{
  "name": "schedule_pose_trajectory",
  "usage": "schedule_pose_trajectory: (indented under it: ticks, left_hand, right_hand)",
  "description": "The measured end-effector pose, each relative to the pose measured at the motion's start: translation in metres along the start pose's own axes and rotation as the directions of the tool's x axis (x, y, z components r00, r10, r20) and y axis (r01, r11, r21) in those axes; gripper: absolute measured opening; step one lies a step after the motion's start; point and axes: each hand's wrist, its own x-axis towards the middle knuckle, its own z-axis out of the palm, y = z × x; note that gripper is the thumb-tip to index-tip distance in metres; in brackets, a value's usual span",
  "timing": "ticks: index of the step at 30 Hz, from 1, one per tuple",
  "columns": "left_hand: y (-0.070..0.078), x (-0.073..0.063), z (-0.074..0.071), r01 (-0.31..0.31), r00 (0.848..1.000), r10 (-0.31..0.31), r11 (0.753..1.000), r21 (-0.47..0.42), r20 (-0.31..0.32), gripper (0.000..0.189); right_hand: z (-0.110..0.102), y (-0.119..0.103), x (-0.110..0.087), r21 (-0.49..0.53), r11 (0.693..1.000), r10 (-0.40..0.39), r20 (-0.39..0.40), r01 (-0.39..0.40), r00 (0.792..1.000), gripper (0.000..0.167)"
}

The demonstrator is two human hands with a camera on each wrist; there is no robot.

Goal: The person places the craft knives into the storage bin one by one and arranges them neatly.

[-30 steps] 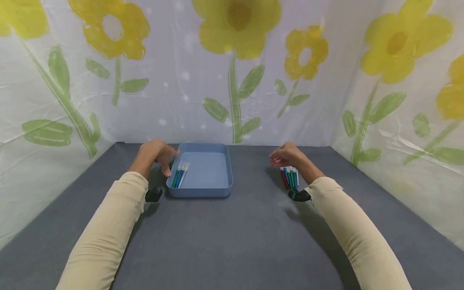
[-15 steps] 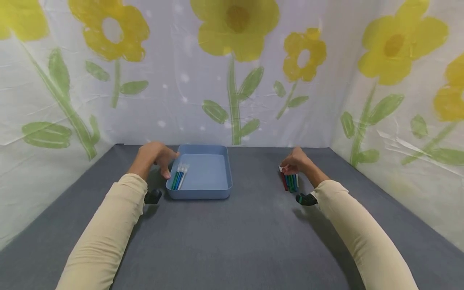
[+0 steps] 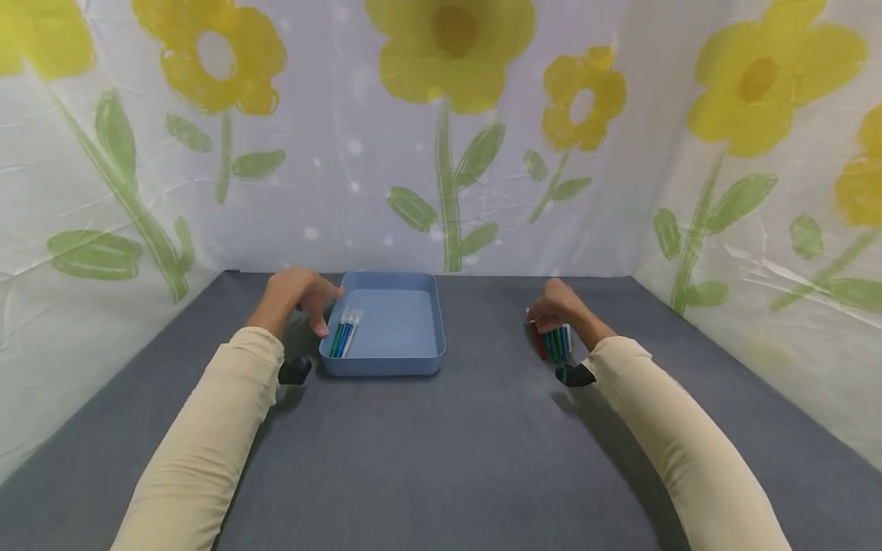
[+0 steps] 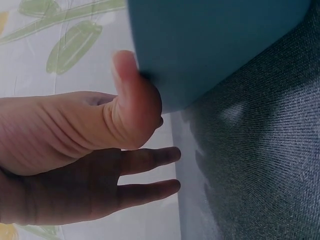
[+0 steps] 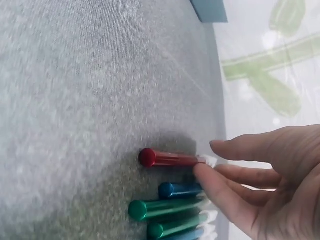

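Observation:
My left hand (image 3: 303, 296) rests at the left side of a blue tray (image 3: 420, 367). In the left wrist view its thumb (image 4: 137, 107) lies against the tray's outer wall (image 4: 200, 45), the other fingers stretched out below. Several slim markers (image 3: 342, 337) with whitish ends lie in the tray's left part. On the right, my right hand (image 3: 554, 304) hovers over a row of markers. In the right wrist view, the index fingertip is right at the white end of the red marker (image 5: 175, 159), with the thumb slightly apart on its other side.
Blue and green markers (image 5: 167, 208) lie close beside the red one on the grey cloth-covered table (image 3: 441, 459). White sheets (image 3: 331, 191) with printed yellow flowers hang behind and along the sides. Black wrist cameras (image 3: 574, 375) sit under both wrists.
My right hand has come down and slightly right onto the markers' far ends. The red marker now lies a little apart from the others. My left hand stays at the tray.

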Motion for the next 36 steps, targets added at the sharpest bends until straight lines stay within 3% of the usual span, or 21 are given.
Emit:
schedule_pose_trajectory:
  ticks: [7,11,14,20,28,36]
  left_hand:
    - [0.002,0.0,-0.002,0.032,0.999,-0.032,0.999,0.011,0.007,0.12]
    - [0.0,-0.002,-0.003,0.045,0.999,-0.045,0.999,0.002,-0.013,0.12]
    - [-0.003,-0.004,-0.001,0.049,0.999,-0.049,0.999,0.011,-0.004,0.122]
    - [0.001,-0.003,0.0,0.012,1.0,-0.013,0.998,0.059,0.014,0.121]
    - [0.001,-0.001,-0.002,0.04,0.999,-0.04,0.999,0.014,0.019,0.122]
    - [0.002,0.001,-0.003,0.031,1.0,-0.031,0.999,0.032,0.002,0.121]
  right_hand:
    - [0.004,-0.008,0.004,-0.148,0.987,0.067,0.006,-0.066,0.998,0.029]
    - [0.007,-0.013,0.006,-0.28,0.96,0.008,-0.018,-0.013,1.0,0.026]
    - [0.013,-0.014,0.009,-0.349,0.936,-0.045,0.009,0.046,0.999,0.018]
    - [0.014,-0.009,0.007,-0.296,0.955,-0.012,0.015,0.016,1.0,0.012]
    - [0.01,-0.005,0.005,-0.185,0.982,-0.037,-0.017,0.033,0.999,0.021]
    - [-0.004,-0.02,0.0,-0.173,0.985,-0.034,-0.046,0.026,0.998,0.012]
